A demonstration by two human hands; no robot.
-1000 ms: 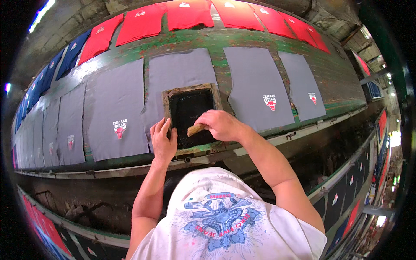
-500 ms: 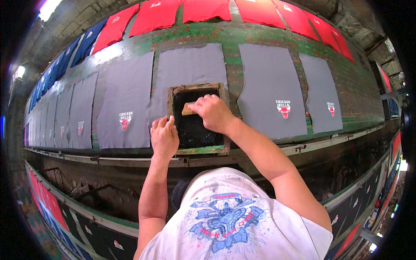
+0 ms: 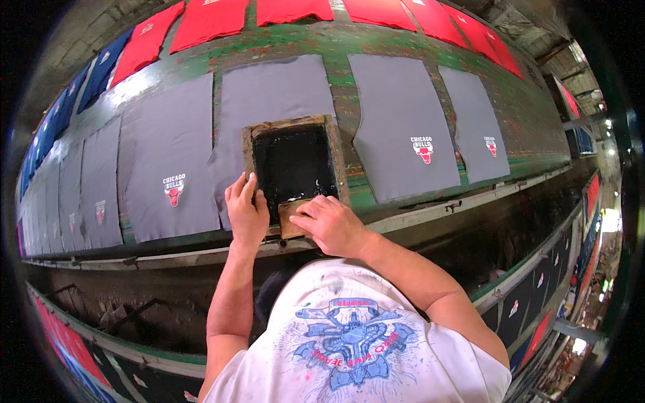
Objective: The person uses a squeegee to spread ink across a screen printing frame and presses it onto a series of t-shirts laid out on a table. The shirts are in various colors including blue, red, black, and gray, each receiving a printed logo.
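Observation:
A wooden screen printing frame with a black, ink-smeared mesh lies over the lower part of a grey fabric panel. My left hand grips the frame's left side, fingers along its edge. At the frame's near end, my right hand is closed on the wooden handle of a squeegee. The squeegee's blade edge is out of sight, and part of the frame's near bar is covered by the squeegee and hand.
Printed grey panels lie on both sides along the long green table. Red panels and blue panels line its far side. A metal rail runs along the near edge. Behind me is another table with red and black panels.
My right hand has pulled the squeegee from the upper middle of the mesh to the frame's near end. My left hand stays at the frame's left side. The view has shifted slightly.

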